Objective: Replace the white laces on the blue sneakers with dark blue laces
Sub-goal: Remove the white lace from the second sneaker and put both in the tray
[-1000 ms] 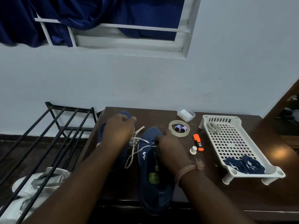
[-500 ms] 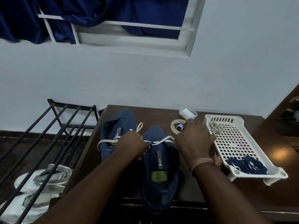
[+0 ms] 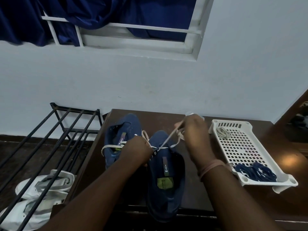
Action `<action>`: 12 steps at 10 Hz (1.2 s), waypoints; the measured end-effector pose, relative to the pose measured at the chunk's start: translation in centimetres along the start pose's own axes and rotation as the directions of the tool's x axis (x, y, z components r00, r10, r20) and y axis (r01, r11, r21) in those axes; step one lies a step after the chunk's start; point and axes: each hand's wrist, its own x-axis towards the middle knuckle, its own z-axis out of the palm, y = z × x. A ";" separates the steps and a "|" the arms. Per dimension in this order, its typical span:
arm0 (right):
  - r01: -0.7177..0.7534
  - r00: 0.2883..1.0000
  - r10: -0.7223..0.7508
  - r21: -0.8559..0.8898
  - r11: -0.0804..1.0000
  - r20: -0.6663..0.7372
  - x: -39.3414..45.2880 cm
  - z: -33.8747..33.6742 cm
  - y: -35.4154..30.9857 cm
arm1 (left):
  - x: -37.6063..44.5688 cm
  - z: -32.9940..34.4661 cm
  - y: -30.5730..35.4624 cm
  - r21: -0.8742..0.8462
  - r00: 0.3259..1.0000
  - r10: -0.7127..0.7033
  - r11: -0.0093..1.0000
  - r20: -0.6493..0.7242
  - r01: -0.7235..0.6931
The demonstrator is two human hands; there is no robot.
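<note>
White lace (image 3: 168, 139) is pinched taut by right hand (image 3: 193, 132); left hand (image 3: 136, 150) apparently grips sneaker (image 3: 166, 177), fingers hidden.

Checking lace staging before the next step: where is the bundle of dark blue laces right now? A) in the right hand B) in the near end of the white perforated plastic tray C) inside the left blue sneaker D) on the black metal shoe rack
B: the bundle of dark blue laces lies in the near end of the white perforated plastic tray, apart from both hands.
</note>
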 end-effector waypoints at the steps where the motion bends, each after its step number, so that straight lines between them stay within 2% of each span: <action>1: 0.014 0.994 0.017 0.287 0.958 -0.104 0.7 -1.7 -1.0 | 0.0 0.1 -0.1 0.008 1.000 0.000 1.000 0.005 0.000; 2: 0.219 0.974 -0.227 -0.190 0.957 -0.021 -0.1 -1.7 0.2 | 0.1 0.2 0.0 0.018 1.000 0.005 1.000 0.002 -0.005; 3: 0.418 0.891 -0.204 -0.557 0.718 0.407 -1.0 0.2 2.8 | 0.2 0.4 0.1 0.044 1.000 0.017 0.999 -0.005 -0.017; 4: 0.534 0.843 -0.125 -0.787 0.308 0.523 -1.8 2.0 4.7 | 0.1 0.4 -0.1 0.053 0.999 0.031 0.998 -0.013 -0.030; 5: 0.543 0.840 -0.192 -0.796 0.268 0.508 -1.5 2.4 4.1 | 0.3 0.4 -0.3 0.057 0.999 0.033 0.998 -0.018 -0.032; 6: 0.285 0.947 -0.214 -0.323 0.903 0.238 -1.0 1.2 1.3 | 0.4 0.3 -0.3 0.061 0.999 0.033 0.998 -0.014 -0.032; 7: -0.132 0.988 0.064 0.537 0.833 0.142 -0.2 -0.4 -1.3 | 0.2 0.3 -0.2 0.052 1.000 0.029 0.998 -0.005 -0.029; 8: -0.076 0.994 0.106 0.631 0.772 -0.009 1.1 -2.3 -1.7 | 0.0 0.2 0.1 0.056 1.000 0.029 0.998 0.009 -0.030; 9: -0.009 1.000 0.009 0.115 0.993 -0.006 1.3 -2.7 -0.3 | -0.3 0.6 0.4 0.099 0.998 0.045 0.994 0.037 -0.049; 10: 0.013 0.965 0.118 -0.492 0.871 0.233 0.8 -1.2 2.8 | -0.8 1.6 0.6 0.166 0.994 0.110 0.980 0.024 -0.113; 11: 0.054 0.936 0.200 -0.679 0.732 0.290 0.5 0.5 5.1 | -1.0 2.6 0.4 0.247 0.986 0.166 0.954 0.028 -0.168; 12: 0.255 0.908 0.118 -0.753 0.607 0.402 0.0 0.5 4.4 | -1.0 2.9 0.2 0.264 0.984 0.175 0.948 0.029 -0.176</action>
